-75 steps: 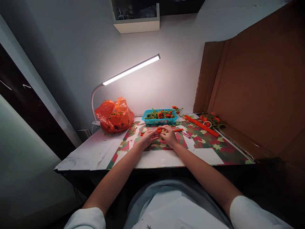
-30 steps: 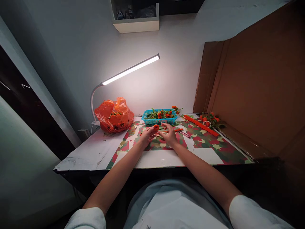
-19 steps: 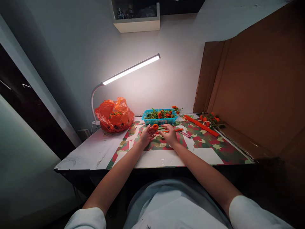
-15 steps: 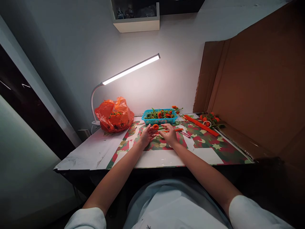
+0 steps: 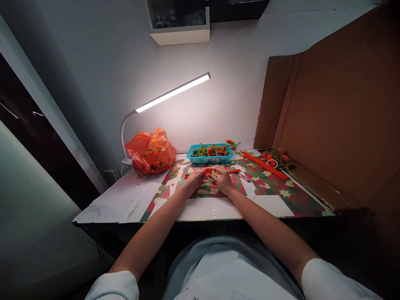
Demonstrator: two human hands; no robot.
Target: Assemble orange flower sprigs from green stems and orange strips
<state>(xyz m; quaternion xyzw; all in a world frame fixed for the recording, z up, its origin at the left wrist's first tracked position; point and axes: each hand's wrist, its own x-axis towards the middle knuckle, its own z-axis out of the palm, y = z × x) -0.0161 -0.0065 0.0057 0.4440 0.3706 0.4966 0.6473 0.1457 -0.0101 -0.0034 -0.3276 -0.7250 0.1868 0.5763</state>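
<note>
An orange flower (image 5: 208,171) is between my two hands, above the patterned table cover. My left hand (image 5: 194,181) is closed, its fingertips at the flower's left side. My right hand (image 5: 221,181) curls in from the other side, thumb and fingers against the flower. Below the right fingers a pale, ring-like thing partly shows; the hand covers the rest. Just behind the hands stands a blue basket (image 5: 209,160) with orange flowers on green stems. An orange strip (image 5: 233,171) and a pink-handled tool (image 5: 243,177) lie right of my right hand.
An orange plastic bag (image 5: 151,154) with flowers inside sits at the left, by a lit desk lamp (image 5: 173,92). Long orange strips (image 5: 264,165), a white ring (image 5: 272,163) and more orange flowers (image 5: 283,157) lie at the right, beside a tall cardboard sheet (image 5: 337,112).
My hands have drawn closer together, and the left fingers have closed in. The orange flower has moved slightly right and down, to between both hands' fingers.
</note>
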